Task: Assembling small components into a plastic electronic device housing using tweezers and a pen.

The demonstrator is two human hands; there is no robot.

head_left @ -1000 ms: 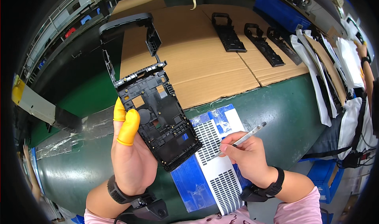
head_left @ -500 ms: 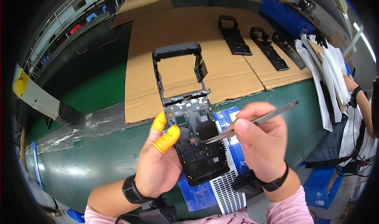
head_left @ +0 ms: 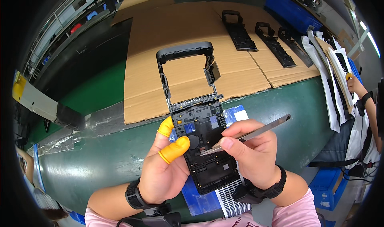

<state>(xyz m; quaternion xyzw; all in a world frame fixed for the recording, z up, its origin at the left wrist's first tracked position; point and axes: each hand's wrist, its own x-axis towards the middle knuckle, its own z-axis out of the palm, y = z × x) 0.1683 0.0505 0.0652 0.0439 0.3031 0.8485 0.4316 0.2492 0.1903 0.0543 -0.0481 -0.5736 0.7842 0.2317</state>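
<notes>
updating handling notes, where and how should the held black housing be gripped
I'd likely grip the black housing by the body's long left edge, from the left: that edge is straight, the top loop is open, and tweezers cross the right side.

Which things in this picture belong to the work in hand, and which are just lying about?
Work in hand:
black frame, in the left hand
metal tweezers, in the right hand
sheet of dark rectangles, partly hidden behind the frame, probably

Apparently just lying about:
three similar black frames on the cardboard, untouched
blue bin, upper right
blue crate, lower right
</notes>
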